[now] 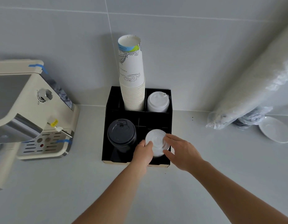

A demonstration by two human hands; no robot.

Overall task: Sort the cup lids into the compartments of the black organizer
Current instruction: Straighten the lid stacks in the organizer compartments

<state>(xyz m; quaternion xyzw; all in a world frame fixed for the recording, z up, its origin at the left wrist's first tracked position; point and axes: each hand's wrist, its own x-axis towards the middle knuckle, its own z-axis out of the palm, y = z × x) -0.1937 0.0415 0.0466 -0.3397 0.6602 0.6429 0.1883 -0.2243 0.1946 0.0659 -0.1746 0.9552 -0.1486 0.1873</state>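
Hands settling the clear lids into the front right compartment

Both hands are at the black organizer (107,120), which sits on the pale worktop (59,191) against the tiled wall. The left hand (144,151) has its grip pressed to the near-left side of a short stack of clear lids (157,143), thumb up on the rim; the right hand (182,151) cups the far-right side with spread fingers (170,137) curled over the edge. So the grip on each side is closed lightly on the stack, not clenched. The stack sits in the front right compartment, low between the walls, and whether its base touches the floor is hidden by the hands.

To do this well, I would judge the stack should go down level, both hands easing off together so no lid slides out of line, and the right fingers should clear the compartment wall before letting go.

The stack's long axis runs up and down, leaning a little toward the viewer, with the flat lid faces pointing upward.

Beside it on the left stand the black lids (121,135); behind are white lids (158,102) and a tall column of paper cups (132,75). A coffee machine (27,110) stands to the left, well apart.
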